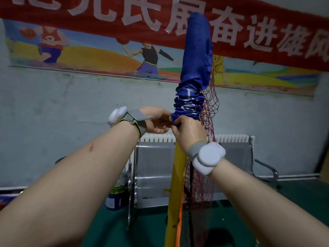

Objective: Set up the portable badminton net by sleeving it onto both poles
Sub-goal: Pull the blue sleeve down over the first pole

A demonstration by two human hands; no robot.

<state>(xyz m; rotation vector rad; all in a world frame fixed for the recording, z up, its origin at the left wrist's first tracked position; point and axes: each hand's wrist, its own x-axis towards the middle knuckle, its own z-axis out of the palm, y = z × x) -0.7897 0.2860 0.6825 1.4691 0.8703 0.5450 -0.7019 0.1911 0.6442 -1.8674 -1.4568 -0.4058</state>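
Pale wall behind carried a red banner [160,18] and a sports mural [89,56], with a metal bench [153,172] below on the green floor [293,196]. Before the bench, 1 yellow pole [175,184] stood with its long axis near vertical, leaning slightly right toward the top, its upper part inside the net's blue sleeve [195,56], while the red mesh [201,184] hung along the pole's right side. Both hands were together at the sleeve's bunched bottom hem, the left hand [156,120] and right hand [188,131] each gripping the fabric at the pole.
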